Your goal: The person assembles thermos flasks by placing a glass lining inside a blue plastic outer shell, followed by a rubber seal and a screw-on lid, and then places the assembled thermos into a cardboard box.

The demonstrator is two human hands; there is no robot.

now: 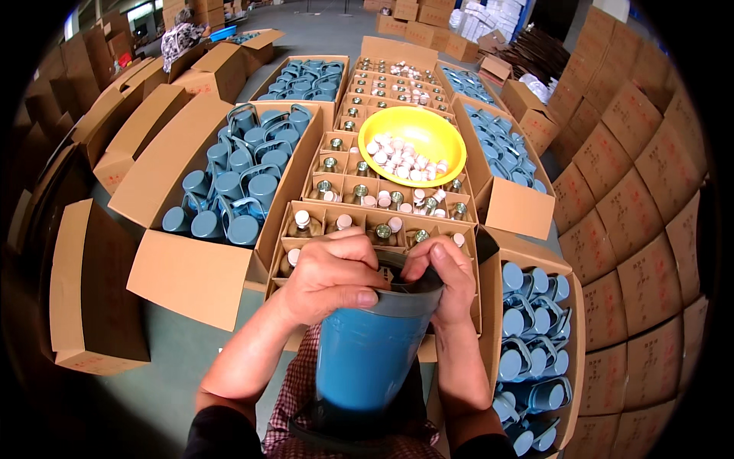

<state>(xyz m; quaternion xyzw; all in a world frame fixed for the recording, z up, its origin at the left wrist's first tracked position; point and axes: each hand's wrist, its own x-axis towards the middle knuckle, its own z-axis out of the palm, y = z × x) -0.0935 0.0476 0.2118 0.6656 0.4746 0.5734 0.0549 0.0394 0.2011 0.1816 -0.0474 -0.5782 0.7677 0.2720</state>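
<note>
In front of my body is a blue flask casing [367, 352], a tapering round shell with a grey rim, its opening facing up. My left hand [336, 268] is closed on the rim, thumb outside against the grey band and fingers bent over the opening. On the other side, my right hand [449, 279] also grips the rim, fingertips dipping into the mouth. Something pale and small shows inside, too shaded to make out. Just beyond my hands, a divided carton [306, 206] holds glass bottles, several with white caps such as this cap [303, 217].
A yellow bowl [451, 164] of white caps rests on the bottle cartons. Open cartons of blue casings stand left [191, 287] and right [576, 344]. Stacked boxes [623, 306] wall the right side. Another person [182, 40] is at the far left.
</note>
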